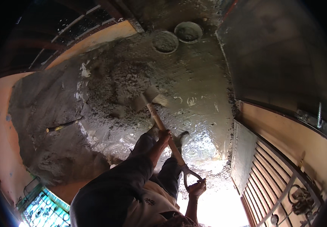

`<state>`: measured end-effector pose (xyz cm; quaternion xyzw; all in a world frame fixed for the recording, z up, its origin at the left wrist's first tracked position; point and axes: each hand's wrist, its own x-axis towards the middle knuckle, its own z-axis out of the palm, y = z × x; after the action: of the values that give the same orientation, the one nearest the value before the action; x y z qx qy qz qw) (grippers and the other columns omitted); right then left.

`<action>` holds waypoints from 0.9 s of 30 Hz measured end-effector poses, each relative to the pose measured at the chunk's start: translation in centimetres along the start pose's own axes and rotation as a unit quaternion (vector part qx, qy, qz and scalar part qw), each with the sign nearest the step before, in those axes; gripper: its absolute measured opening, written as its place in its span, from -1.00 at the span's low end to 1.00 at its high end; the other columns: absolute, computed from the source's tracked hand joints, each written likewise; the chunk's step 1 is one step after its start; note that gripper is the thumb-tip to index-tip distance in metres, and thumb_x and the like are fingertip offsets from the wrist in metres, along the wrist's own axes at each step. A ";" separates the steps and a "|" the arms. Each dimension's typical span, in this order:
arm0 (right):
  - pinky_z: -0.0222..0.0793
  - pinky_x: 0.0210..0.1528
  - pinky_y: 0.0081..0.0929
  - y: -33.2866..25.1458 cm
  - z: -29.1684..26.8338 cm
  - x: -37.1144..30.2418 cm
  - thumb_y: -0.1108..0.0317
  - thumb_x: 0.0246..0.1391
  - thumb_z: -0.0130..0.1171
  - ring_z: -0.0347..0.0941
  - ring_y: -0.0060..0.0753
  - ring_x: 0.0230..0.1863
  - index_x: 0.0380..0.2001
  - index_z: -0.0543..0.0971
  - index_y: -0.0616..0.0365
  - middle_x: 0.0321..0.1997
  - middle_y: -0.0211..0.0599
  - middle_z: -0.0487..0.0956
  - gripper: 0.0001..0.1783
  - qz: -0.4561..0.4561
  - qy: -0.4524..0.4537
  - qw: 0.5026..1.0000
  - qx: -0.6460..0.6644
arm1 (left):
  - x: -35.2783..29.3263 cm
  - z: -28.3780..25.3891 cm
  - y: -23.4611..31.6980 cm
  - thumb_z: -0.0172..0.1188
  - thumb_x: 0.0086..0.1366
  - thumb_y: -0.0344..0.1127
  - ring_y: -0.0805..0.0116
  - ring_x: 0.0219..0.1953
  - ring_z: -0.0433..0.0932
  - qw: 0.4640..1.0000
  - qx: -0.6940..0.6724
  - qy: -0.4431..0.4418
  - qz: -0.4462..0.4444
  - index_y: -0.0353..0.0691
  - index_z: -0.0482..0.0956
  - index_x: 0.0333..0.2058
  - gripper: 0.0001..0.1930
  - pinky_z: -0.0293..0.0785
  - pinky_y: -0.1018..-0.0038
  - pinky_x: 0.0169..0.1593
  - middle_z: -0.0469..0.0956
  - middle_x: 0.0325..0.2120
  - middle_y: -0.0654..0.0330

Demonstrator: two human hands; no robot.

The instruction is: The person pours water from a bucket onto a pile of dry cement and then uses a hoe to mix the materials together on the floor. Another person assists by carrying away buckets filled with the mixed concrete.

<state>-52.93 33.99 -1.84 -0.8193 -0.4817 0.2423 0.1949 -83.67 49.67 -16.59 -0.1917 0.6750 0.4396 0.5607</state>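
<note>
A shovel (156, 115) slants across the middle of the view, with a wooden shaft and a D-shaped grip. My left hand (164, 136) is wrapped round the middle of the shaft. At the upper end, my right hand (197, 187) is closed on the D-shaped grip. The shovel's wide metal blade (147, 98) is slightly smeared and lies at the near right edge of a dark, lumpy heap of wet mix (127, 85). How deep its edge sits cannot be made out.
Two round pans, a nearer one (165, 42) and a farther one (188, 32), hold grey mix at the back. A yellow-and-black handle (63, 125) lies left on the wet floor. A slatted metal gate (267, 172) stands right, a green window grille (44, 206) lower left. My feet are near the heap.
</note>
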 end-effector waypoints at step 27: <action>0.34 -0.17 -0.17 -30.2 12.4 7.6 0.04 -0.22 0.48 0.48 0.01 -0.22 -0.50 0.43 0.14 -0.01 0.10 0.50 -0.51 -0.324 -0.060 0.939 0.099 | 2.5 23.6 26.9 0.09 0.34 -0.27 0.43 -0.53 0.40 0.954 0.162 -0.244 0.067 -0.18 0.39 -0.37 -0.85 0.41 0.39 -0.40 0.38 -0.56 0.28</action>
<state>-77.93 55.65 3.27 -0.5795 -0.7051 0.2618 0.3139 -90.70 83.87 -8.38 0.0603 0.5908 0.3943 0.7013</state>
